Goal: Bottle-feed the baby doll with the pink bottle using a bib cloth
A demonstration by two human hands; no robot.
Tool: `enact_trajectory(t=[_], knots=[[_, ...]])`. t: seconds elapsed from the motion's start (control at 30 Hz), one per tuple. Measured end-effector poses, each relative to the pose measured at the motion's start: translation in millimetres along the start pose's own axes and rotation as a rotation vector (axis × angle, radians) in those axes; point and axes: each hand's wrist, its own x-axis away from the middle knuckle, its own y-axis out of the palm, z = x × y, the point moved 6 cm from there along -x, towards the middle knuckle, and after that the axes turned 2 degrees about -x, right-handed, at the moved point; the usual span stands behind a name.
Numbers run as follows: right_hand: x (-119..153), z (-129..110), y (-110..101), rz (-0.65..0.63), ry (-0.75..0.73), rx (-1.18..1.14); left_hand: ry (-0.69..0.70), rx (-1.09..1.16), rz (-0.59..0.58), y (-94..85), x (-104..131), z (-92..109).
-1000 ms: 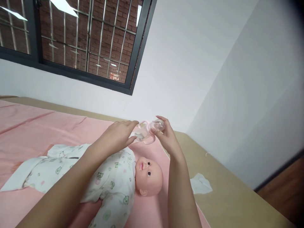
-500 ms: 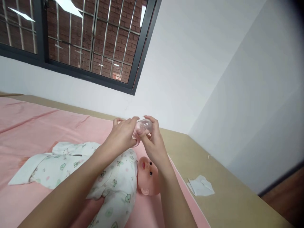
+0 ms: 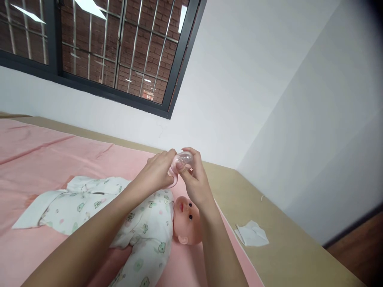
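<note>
Both hands are raised over the far side of the bed around a baby bottle (image 3: 174, 170) with a pink collar and handle. My left hand (image 3: 158, 168) is wrapped round the bottle's body and hides most of it. With thumb and fingers, my right hand (image 3: 193, 171) grips the clear dome cap (image 3: 186, 158) at the bottle's top end. Below the hands a baby doll (image 3: 184, 223) lies on its back in a white printed suit (image 3: 149, 235), its head to the right. My right forearm covers part of its head.
A pink sheet (image 3: 36, 155) lies under the doll on a tan surface (image 3: 227, 187). To the right is a folded white cloth or tissue (image 3: 252, 234). White walls and a barred window (image 3: 119, 48) stand behind.
Both hands have shifted slightly, and more of the bottle's pink handle now shows between them. The doll lies as before; the camera view has moved a little.
</note>
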Motion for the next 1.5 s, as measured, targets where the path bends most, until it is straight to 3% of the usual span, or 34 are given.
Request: enact_trajectory(t=[0.4, 0.9, 1.0, 1.1, 1.2, 1.33, 1.4, 1.5], knots=[[1.6, -2.6, -3.6, -0.03, 0.026, 0.027, -0.025, 0.036, -0.069, -0.9, -1.2, 0.7], [-0.7, 5.1, -2.3, 0.006, 0.003, 0.003, -0.032, 0.07, -0.059, 3.5, -4.6, -11.0], [-3.4, 3.7, -15.4, 0.103, -0.05, 0.081, -0.066, 0.059, -0.132, 8.3, -7.5, -19.4], [-9.8, 10.2, -46.8, 0.287, -0.104, 0.192, -0.134, 0.048, -0.185, 10.9, -12.5, -36.1], [-19.2, 42.4, -87.3, 0.423, -0.041, 0.339, -0.239, -0.039, -0.175, 6.2, -17.4, -58.1], [-22.1, 120.5, -133.9, 0.489, 0.184, 0.524, -0.338, -0.141, -0.122, -5.9, -19.6, -83.1], [-12.6, 160.0, -150.4, 0.554, 0.314, 0.616, -0.373, -0.12, -0.073, -11.1, -19.1, -93.4], [6.0, 207.4, -157.6, 0.519, 0.459, 0.721, -0.414, -0.096, -0.022, -14.1, -18.9, -107.6]])
